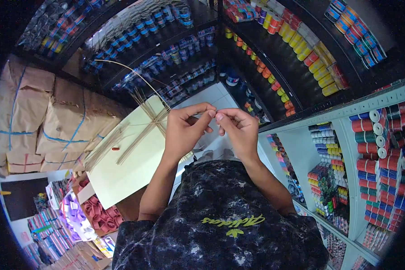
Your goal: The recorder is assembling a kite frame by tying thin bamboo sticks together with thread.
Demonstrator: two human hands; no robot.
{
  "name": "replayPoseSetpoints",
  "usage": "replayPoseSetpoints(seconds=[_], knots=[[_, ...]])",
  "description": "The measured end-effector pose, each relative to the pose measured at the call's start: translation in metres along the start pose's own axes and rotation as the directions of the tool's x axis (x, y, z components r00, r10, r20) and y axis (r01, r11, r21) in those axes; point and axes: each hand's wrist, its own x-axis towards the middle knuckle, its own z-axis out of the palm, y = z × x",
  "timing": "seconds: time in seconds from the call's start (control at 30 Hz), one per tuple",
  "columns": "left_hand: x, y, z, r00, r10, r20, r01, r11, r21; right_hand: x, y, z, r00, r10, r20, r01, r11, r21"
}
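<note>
My left hand [190, 126] and my right hand [238, 130] are raised in front of my chest. Thumb and forefinger are pinched on each, and the fingertips of both nearly meet. What lies between them is too small to make out. A long thin pale reed [139, 75] arcs from the upper left down to the back of my left hand; whether my fingers hold it I cannot tell. Left of my hands, more thin reeds [137, 139] lie in crossing bundles on a cream tabletop [117, 180]. A small red-brown object [115, 149] rests among them.
Brown paper bales [63, 119] tied with blue cord are stacked at the left. Below the tabletop is a box of pink rolled strips [99, 213]. Dark shelves [256, 51] with spools stand ahead, and a pale shelf unit [297, 121] of coloured spools stands at the right.
</note>
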Motion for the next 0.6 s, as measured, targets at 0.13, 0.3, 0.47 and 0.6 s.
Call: replayPoseSetpoints(seconds=[0.13, 0.3, 0.47, 0.6], knots=[[0.000, 0.000, 0.001, 1.000, 0.011, 0.001, -0.011, 1.000, -0.012, -0.001, 0.000, 0.002, 0.999, -0.031, -0.025, 0.030, 0.999, -0.019], [-0.001, -0.003, 0.002, 0.999, 0.045, 0.002, -0.045, 0.999, 0.001, 0.001, 0.001, 0.002, 1.000, -0.025, -0.018, 0.025, 1.000, -0.008], [-0.002, 0.000, 0.000, 0.998, -0.012, 0.056, 0.013, 1.000, -0.026, 0.005, 0.004, -0.002, 0.999, -0.018, 0.042, 0.015, 0.997, 0.082], [0.000, 0.000, -0.002, 0.995, -0.013, 0.096, 0.018, 0.998, -0.057, 0.008, 0.005, -0.008, 0.993, -0.005, 0.118, -0.011, 0.991, 0.134]])
